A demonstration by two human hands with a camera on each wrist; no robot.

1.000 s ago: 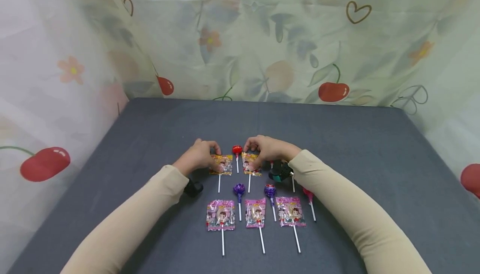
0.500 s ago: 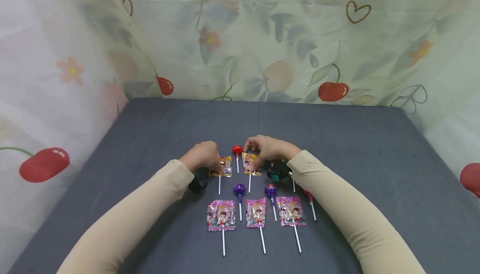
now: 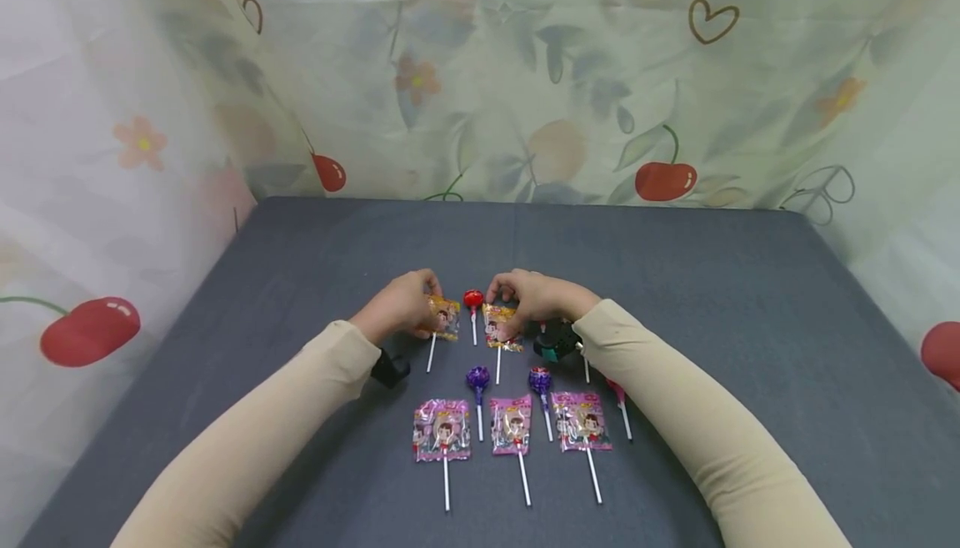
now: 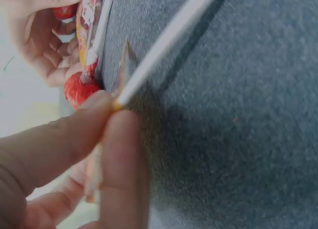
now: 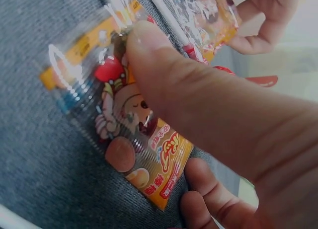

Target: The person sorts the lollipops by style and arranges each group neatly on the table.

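Note:
My left hand [image 3: 397, 308] pinches an orange-wrapped lollipop [image 3: 447, 317] whose white stick tilts down to the left. In the left wrist view, thumb and finger close on it where the stick [image 4: 166, 42] meets the wrapper. My right hand [image 3: 543, 295] holds a second orange-wrapped lollipop [image 3: 492, 323] lying on the table. Seen from the right wrist, the thumb lies across this flat packet [image 5: 126, 114] and the curled fingers meet its far edge. Between the hands lies a red ball lollipop [image 3: 473, 299], touched by neither.
On the grey table [image 3: 337, 465], a nearer row has pink-wrapped lollipops [image 3: 441, 431] and purple ball lollipops [image 3: 477, 379]. A pink-red lollipop [image 3: 620, 398] lies partly under the right sleeve. The right wrist's black camera [image 3: 557, 342] partly hides other lollipops. A printed curtain [image 3: 517, 72] hangs behind.
My left hand has shifted its grip and moved its orange lollipop slightly up and left; the stick now slants instead of pointing straight down. The right hand stays in place.

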